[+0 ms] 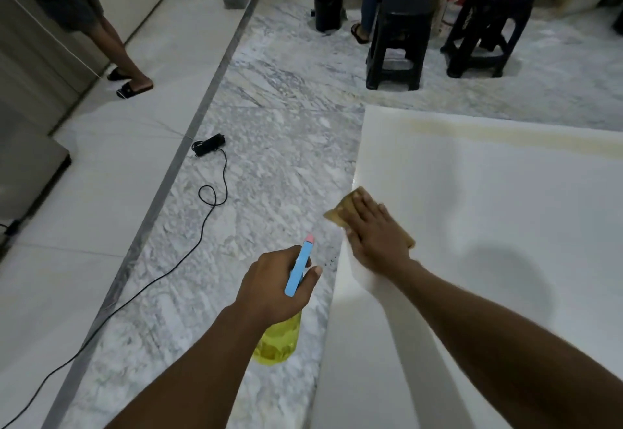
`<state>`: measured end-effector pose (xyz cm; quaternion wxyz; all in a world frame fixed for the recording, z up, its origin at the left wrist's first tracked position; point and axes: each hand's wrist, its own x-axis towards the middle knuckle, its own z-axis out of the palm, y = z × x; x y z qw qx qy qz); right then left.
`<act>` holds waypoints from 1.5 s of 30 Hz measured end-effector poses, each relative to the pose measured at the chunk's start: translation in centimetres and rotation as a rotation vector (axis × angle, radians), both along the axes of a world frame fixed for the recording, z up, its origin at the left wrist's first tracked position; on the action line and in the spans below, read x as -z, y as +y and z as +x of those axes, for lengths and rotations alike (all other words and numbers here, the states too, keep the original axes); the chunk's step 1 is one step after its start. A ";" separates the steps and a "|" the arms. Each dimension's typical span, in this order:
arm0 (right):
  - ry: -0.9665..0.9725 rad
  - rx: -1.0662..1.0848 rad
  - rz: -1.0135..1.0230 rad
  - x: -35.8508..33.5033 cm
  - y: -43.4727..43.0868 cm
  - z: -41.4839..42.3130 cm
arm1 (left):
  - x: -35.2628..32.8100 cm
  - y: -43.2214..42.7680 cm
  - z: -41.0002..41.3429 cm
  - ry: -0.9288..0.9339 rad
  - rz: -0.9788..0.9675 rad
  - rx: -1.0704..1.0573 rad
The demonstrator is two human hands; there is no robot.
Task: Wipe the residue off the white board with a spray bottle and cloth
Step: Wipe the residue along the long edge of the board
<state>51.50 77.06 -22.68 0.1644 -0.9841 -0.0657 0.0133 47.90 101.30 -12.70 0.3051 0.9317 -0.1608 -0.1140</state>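
A large white board (488,226) lies flat on the marble floor, filling the right side of the view. A yellowish band of residue (512,140) runs along its far edge. My right hand (377,233) presses flat on a tan cloth (347,204) at the board's left edge, fingers straight. My left hand (273,287) grips a spray bottle (279,341) with a yellow body and a blue and pink head, held over the floor just left of the board, nozzle pointing away from me.
A black cable (205,199) with a coiled end trails across the floor on the left. Two black stools (397,41) and a black bin (327,0) stand at the back. One person's legs (114,41) are at far left, another's behind the stools.
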 end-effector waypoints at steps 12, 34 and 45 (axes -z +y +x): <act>0.276 0.267 0.802 -7.3 10.5 -28.4 | -3.7 5.7 -16.8 0.021 0.010 -0.029; 1.195 0.332 1.440 -15.1 6.0 -20.8 | -3.2 -0.1 -29.4 0.249 0.122 -0.405; 0.032 -0.784 -0.044 -0.9 5.7 -23.4 | 1.5 -7.7 -36.9 0.133 0.023 -0.727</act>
